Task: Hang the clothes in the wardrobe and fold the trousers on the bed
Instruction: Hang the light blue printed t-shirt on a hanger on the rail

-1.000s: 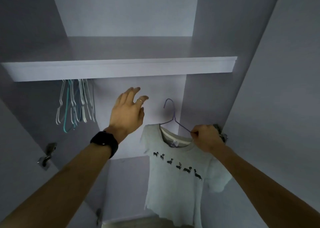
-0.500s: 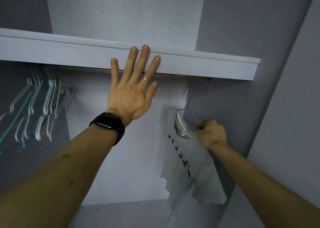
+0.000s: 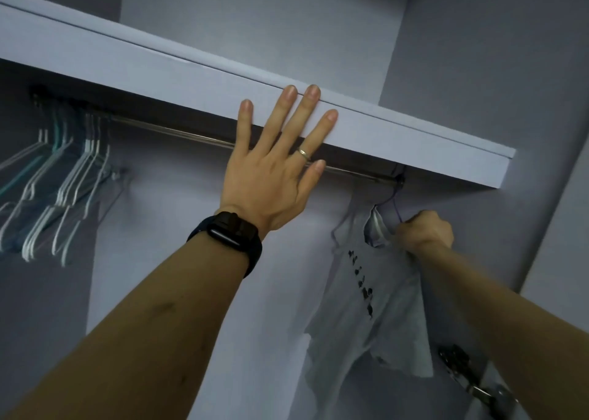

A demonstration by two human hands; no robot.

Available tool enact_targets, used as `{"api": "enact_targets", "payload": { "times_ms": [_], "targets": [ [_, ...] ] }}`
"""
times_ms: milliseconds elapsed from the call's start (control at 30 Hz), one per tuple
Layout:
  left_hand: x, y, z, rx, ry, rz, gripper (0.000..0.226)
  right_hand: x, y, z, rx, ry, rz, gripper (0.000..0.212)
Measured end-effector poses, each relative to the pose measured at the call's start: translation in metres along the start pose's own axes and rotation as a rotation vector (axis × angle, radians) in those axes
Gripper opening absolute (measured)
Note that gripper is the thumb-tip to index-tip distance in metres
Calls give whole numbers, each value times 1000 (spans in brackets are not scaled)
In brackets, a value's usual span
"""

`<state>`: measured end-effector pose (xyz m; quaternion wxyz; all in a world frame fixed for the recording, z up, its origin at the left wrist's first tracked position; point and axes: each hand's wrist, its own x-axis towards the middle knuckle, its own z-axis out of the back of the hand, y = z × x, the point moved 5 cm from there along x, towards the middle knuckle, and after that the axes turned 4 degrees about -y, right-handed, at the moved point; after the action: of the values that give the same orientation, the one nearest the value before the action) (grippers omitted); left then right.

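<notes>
head view: right hand grips thin wire hanger bearing limp t-shirt.

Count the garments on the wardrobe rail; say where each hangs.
1: a pale T-shirt on a purple hanger at the right end of the rail, gripped by the right hand. The hangers bunched at left look bare; the left hand hides part of the rail.

Hangers left, shirt seemingly on rail

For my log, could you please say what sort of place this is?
Probably inside a lilac wardrobe: a metal hanging rail under a flat shelf, bare white and teal wire hangers, and a pale grey T-shirt on a purple wire hanger.
</notes>
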<state>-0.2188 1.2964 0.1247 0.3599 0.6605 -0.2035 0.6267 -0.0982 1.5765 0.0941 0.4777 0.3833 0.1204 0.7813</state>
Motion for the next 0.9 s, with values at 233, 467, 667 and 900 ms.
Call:
{"api": "enact_targets", "payload": {
  "times_ms": [233,467,667,900],
  "targets": [
    [-8,2,-1,-13,9,6,62,12,0,-34,-125,81,-16,28],
    [-16,12,-3,-27,105,18,65,-5,-2,-31,-121,141,-9,44],
    [2,5,8,-10,427,125,92,-66,8,26,1,209,162,42],
    [5,-26,71,-384,677,319,87,-178,-26,141,406,27,277,20]
  ]
}}
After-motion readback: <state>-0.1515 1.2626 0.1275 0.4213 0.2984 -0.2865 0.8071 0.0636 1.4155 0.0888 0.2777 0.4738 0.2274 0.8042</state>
